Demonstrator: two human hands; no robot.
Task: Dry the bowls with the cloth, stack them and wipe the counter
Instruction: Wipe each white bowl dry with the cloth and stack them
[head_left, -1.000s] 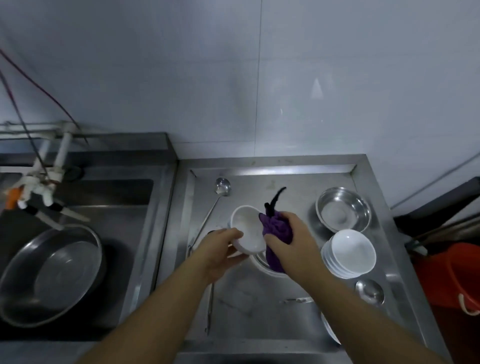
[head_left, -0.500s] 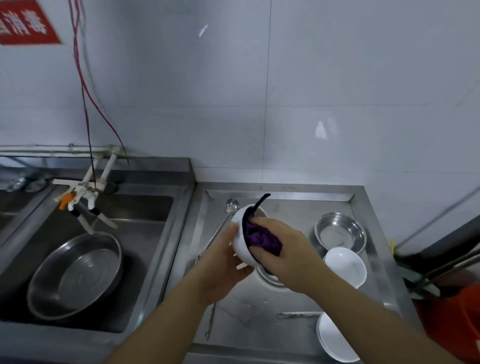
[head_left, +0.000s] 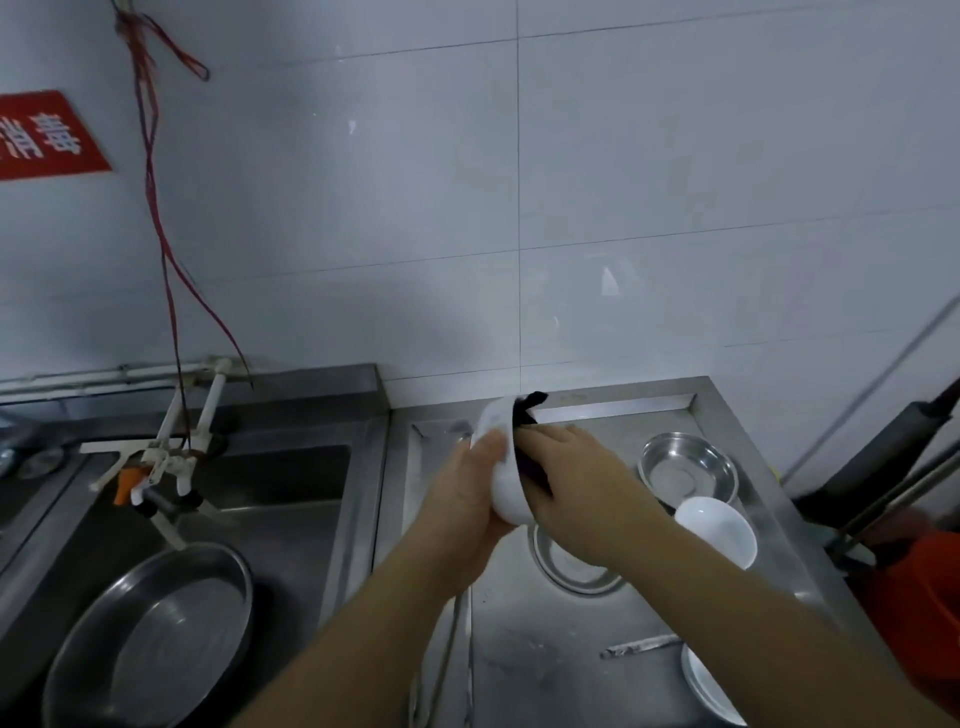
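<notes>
My left hand (head_left: 465, 499) grips a white bowl (head_left: 501, 467) from outside, tipped on its side above the steel counter (head_left: 550, 670). My right hand (head_left: 576, 483) presses a dark purple cloth (head_left: 527, 415) into the bowl's mouth; a cloth tip sticks out above the rim. A stack of white bowls (head_left: 719, 530) stands to the right. A steel bowl (head_left: 688, 467) sits behind the stack, and another steel bowl (head_left: 571, 569) lies under my right wrist. A white dish (head_left: 709, 686) lies at the front right.
A sink on the left holds a large steel basin (head_left: 150, 639) under a white tap (head_left: 166, 457). A ladle handle (head_left: 447, 649) runs along the counter's left side, and a small metal utensil (head_left: 639, 647) lies near the front. An orange bucket (head_left: 914, 597) stands at the right.
My head has tilted up, showing more wall. Both hands lifted the bowl and turned it further on its side, and the cloth went deeper inside it.
</notes>
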